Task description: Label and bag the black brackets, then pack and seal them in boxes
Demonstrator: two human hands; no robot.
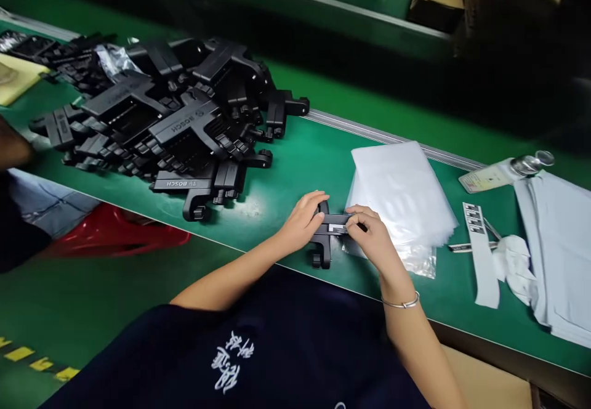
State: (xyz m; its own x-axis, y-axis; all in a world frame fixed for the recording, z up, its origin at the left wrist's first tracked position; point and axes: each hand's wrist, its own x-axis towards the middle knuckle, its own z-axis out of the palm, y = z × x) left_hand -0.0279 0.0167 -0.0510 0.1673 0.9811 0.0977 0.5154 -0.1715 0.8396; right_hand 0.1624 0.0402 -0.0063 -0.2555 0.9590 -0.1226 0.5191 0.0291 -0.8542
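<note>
A black plastic bracket (325, 249) lies on the green bench top near its front edge, right in front of me. My left hand (301, 223) grips its left side, thumb and fingers closed on the plastic. On the bracket's middle is a small black-and-white label (337, 229). My right hand (370, 231) is closed in a pinch at the label's right edge, fingers pressed down over the bracket's right end. The fingertips partly cover the label and that end. Just right of the bracket, a stack of clear plastic bags (392, 187) reaches under my right hand.
A large pile of black brackets (184, 119) marked BOSCH covers the bench's left. To the right are a sticker strip (480, 255), a pump bottle (489, 175), crumpled white paper (513, 264) and white sheets (563, 255). Another person's arm (13, 144) and a red stool (120, 233) are left.
</note>
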